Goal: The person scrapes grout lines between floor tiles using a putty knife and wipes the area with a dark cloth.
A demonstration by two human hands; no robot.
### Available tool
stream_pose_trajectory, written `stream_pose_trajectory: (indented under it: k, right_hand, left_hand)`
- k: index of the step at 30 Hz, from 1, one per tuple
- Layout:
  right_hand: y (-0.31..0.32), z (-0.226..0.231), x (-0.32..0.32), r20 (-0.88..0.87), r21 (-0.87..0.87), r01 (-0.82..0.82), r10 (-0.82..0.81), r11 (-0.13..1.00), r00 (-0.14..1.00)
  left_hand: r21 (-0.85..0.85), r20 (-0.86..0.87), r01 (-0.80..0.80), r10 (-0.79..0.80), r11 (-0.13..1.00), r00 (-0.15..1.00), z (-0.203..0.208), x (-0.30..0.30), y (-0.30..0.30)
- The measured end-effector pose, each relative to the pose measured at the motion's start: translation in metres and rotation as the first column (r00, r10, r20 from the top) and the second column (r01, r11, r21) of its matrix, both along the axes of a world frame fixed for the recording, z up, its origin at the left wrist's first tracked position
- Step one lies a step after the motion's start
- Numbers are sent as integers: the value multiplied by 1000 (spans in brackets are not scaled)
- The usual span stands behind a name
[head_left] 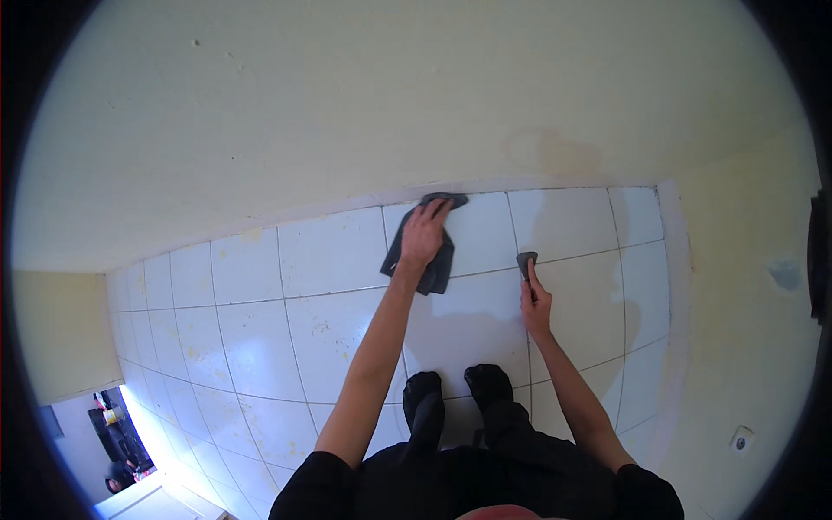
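Observation:
My left hand (423, 236) presses a dark grey cloth (438, 269) onto the white tiles, right where the floor meets the far wall. The cloth's upper end is bunched under my fingertips, and its loose part hangs back toward me in a fold. To the right, my right hand (536, 305) grips a putty knife (527, 259) by its dark handle. Its flared grey blade points away from me, and my index finger is stretched along it. Whether the blade touches the floor, I cannot tell.
Yellowish specks and stains (321, 326) dot the tiled floor (459, 334) on the left. My feet in dark socks (490, 383) stand just behind my hands. A cream wall (416, 104) runs along the far side. On the right wall is a socket (742, 439). A bright doorway opens lower left.

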State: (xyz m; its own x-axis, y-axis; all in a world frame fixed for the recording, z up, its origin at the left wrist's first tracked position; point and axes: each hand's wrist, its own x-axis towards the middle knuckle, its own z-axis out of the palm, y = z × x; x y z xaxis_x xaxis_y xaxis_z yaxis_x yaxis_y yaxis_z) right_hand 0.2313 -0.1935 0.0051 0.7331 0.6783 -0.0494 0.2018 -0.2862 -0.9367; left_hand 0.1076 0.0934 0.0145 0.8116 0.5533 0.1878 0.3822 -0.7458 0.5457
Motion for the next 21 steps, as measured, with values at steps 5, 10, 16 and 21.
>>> stream_pose_trajectory:
  k: [5,10,16,21]
  right_hand:
    - [17,2,-6,-17,52,-45,46,998,999]
    - [17,3,-8,-8,35,-70,70,997,998]
    - [12,-5,-6,37,11,-40,40,999,999]
    - [-5,-16,8,86,68,67,-73,995,994]
  left_hand:
    - [152,-26,-379,387,913,922,-7,-71,14]
    - [117,-82,-741,750,662,657,-9,-173,36]
    - [13,-353,-715,672,699,651,-13,-269,76]
    - [-656,-140,-309,292,689,946,51,-176,32]
